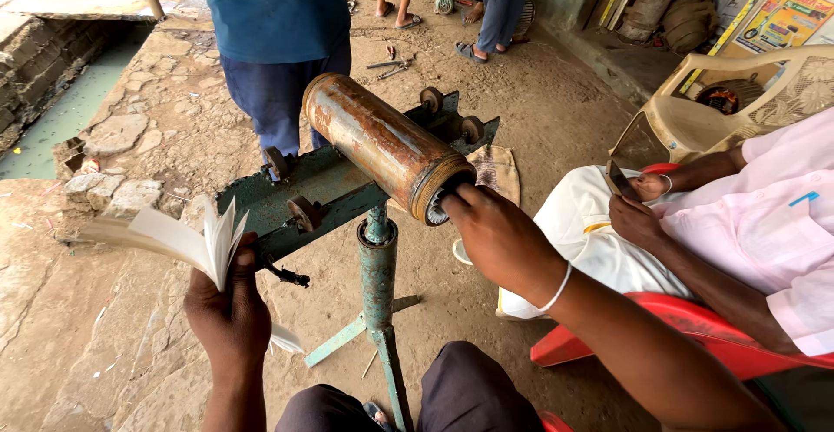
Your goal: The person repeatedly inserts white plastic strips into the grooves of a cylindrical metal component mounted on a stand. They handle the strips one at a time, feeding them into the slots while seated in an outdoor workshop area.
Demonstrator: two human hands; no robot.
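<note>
A rusty metal cylinder lies on the rollers of a green stand in front of me. My right hand is at the cylinder's near open end, fingertips pushed into the slotted core there. My left hand is lower left, gripping a fanned bundle of thin white paper strips. A white band circles my right wrist. What the right fingers pinch inside the opening is hidden.
A person in a blue shirt stands just behind the stand. A seated person in pink on a red chair at right holds a phone. A beige plastic chair is beyond. Tools lie on the dirt ground; a stone-edged drain runs at left.
</note>
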